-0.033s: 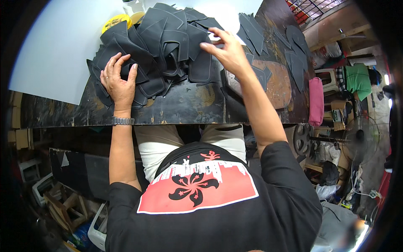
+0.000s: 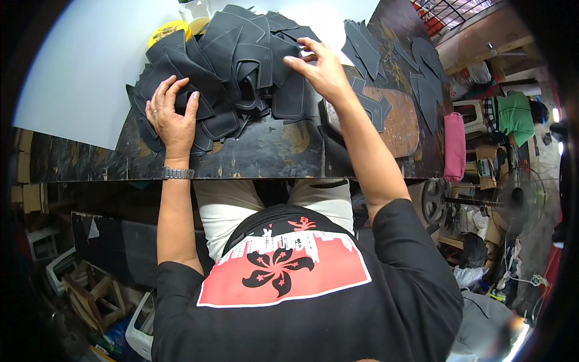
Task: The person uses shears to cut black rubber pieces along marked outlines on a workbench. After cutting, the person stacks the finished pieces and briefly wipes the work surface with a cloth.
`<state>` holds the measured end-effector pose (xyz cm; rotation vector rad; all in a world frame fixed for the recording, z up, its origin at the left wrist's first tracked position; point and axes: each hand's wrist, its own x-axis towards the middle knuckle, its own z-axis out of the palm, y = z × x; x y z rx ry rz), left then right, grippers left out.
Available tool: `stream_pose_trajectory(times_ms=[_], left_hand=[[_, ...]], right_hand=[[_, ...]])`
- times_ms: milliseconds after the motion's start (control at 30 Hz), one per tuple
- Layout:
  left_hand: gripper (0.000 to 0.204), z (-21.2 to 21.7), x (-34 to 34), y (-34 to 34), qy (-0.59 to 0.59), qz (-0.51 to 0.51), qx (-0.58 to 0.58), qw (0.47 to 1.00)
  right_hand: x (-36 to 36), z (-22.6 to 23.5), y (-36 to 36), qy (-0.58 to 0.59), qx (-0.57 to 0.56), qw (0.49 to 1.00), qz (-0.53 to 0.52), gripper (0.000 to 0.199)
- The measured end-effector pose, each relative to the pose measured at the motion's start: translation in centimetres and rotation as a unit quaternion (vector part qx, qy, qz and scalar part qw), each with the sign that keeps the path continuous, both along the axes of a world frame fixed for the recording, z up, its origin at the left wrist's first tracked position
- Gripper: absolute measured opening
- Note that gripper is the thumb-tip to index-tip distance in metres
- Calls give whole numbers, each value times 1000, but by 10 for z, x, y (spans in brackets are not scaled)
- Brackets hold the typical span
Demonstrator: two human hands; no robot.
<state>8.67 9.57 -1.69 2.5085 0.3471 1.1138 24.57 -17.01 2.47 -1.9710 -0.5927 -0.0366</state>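
A heap of cut black sheet pieces (image 2: pixel 246 54), many with pale marked outlines, lies at the far edge of the dark table. My left hand (image 2: pixel 173 114) rests on the heap's left side, fingers slightly bent and the thumb apart. Whether a piece lies under its fingertips I cannot tell. At the heap's right edge, my right hand (image 2: pixel 321 69) hovers with thumb and fingers apart, and nothing shows between them. More black pieces (image 2: pixel 362 48) lie further right, some of them on a worn brown board (image 2: pixel 401 120).
Large white sheets (image 2: pixel 72 72) cover the table's far left and back. A yellow round container (image 2: pixel 169 30) stands behind the heap. A pink roll (image 2: pixel 454 146) sits off the table's right edge. Another person in green (image 2: pixel 515 117) is further right, near a fan (image 2: pixel 517 194).
My right hand has shifted slightly left, toward the heap. The left hand and the pieces look nearly the same.
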Motion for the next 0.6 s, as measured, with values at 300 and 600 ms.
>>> stream_pose_trajectory(times_ms=[300, 600], left_hand=[[30, -1, 7, 2, -15, 13, 14, 1000], [31, 2, 5, 1, -8, 16, 4, 1000]], right_hand=[[22, -17, 22, 24, 91, 995, -35, 23], [16, 7, -14, 46, 330, 942, 49, 21]])
